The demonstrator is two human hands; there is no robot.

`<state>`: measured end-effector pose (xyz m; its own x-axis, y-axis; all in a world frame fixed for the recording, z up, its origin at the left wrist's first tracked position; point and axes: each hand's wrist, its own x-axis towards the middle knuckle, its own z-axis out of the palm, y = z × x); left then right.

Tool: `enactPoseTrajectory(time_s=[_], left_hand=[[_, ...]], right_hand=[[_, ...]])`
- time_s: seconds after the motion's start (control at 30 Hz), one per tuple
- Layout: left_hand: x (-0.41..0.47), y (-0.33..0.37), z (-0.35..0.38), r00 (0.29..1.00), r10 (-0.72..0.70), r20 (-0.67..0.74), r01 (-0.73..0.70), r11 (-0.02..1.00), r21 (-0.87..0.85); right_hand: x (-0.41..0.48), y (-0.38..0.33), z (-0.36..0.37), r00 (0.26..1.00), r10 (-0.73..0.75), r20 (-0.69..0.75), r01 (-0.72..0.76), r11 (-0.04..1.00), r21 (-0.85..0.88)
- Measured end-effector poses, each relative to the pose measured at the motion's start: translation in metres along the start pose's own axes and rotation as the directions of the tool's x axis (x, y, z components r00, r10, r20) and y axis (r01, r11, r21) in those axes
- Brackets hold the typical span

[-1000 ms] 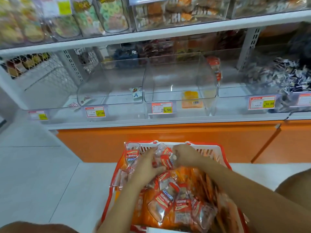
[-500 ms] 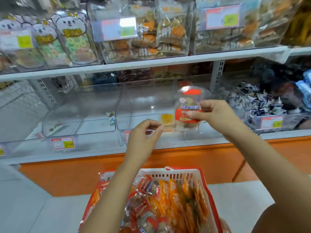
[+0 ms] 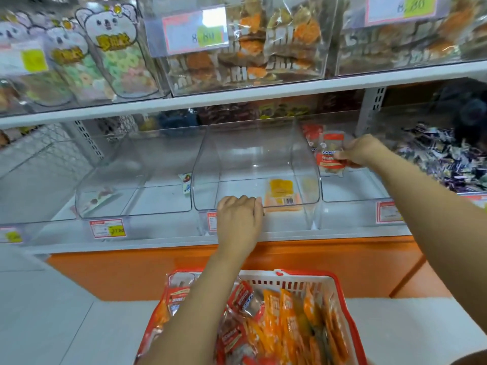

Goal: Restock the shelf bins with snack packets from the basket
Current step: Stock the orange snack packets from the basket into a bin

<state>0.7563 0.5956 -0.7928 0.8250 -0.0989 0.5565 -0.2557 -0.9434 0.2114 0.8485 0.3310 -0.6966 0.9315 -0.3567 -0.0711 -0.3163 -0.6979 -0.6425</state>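
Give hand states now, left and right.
Left hand: fingers curled over the front rim of the clear plastic shelf bin.
Right hand: holding a red-and-clear snack packet.

Koala-print bags [image 3: 116, 48] shelved above an orange base [image 3: 118, 275]

red plastic basket [image 3: 303, 275] at bottom centre, packed w/ orange & red-clear snack packets [image 3: 284, 322], mostly stood on edge. one red-clear packet [image 3: 330, 156] upright in right hand [image 3: 361, 151], inside the right bin [image 3: 350, 192], at its left side. middle bin [image 3: 253, 159]: clear, scoop-front, one yellow packet [image 3: 281, 191] flat on its floor; left hand [image 3: 238, 217] grips its front lip. left bin [image 3: 137, 177]: same clear type, just beside it.
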Motion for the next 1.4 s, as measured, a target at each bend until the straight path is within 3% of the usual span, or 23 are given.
enactPoseTrajectory(time_s=[0.13, 0.23, 0.5, 0.67, 0.83, 1.07, 1.17, 1.3, 1.4], left_hand=[[-0.001, -0.001, 0.003, 0.999, 0.024, -0.039, -0.022, 0.999, 0.040], [0.000, -0.003, 0.006, 0.998, 0.022, -0.060, -0.019, 0.998, 0.053], [-0.001, -0.003, 0.013, 0.991, 0.024, -0.132, -0.018, 0.999, 0.044], [-0.002, -0.001, 0.011, 0.991, 0.022, -0.132, -0.019, 0.999, 0.028], [-0.001, 0.000, 0.001, 0.999, 0.019, -0.044, -0.020, 1.000, -0.023], [-0.019, -0.012, -0.029, 0.983, 0.116, 0.143, -0.077, 0.965, -0.252], [-0.056, -0.019, -0.043, 0.979, 0.125, 0.161, -0.067, 0.943, -0.327], [-0.106, -0.063, -0.044, 0.964, -0.073, 0.255, 0.147, 0.947, -0.286], [-0.136, -0.099, -0.040, 0.887, -0.240, 0.394, 0.321, 0.935, -0.154]], right_hand=[[0.027, -0.005, 0.022, 0.998, 0.008, 0.056, -0.003, 0.996, -0.085], [0.050, -0.001, 0.041, 0.994, 0.005, 0.108, -0.005, 1.000, 0.003], [0.054, 0.008, 0.054, 0.997, 0.064, 0.038, -0.066, 0.996, 0.062], [0.015, -0.017, 0.026, 0.987, -0.128, -0.095, 0.122, 0.991, -0.063], [-0.046, -0.039, 0.000, 0.910, -0.369, -0.190, 0.369, 0.929, -0.040], [-0.142, -0.028, 0.038, 0.829, -0.558, 0.039, 0.558, 0.829, -0.021], [-0.166, -0.015, 0.074, 0.797, -0.571, 0.195, 0.585, 0.811, -0.020], [-0.189, 0.009, 0.130, 0.757, -0.457, 0.466, 0.547, 0.834, -0.072], [-0.196, 0.027, 0.167, 0.730, -0.351, 0.586, 0.525, 0.838, -0.152]])
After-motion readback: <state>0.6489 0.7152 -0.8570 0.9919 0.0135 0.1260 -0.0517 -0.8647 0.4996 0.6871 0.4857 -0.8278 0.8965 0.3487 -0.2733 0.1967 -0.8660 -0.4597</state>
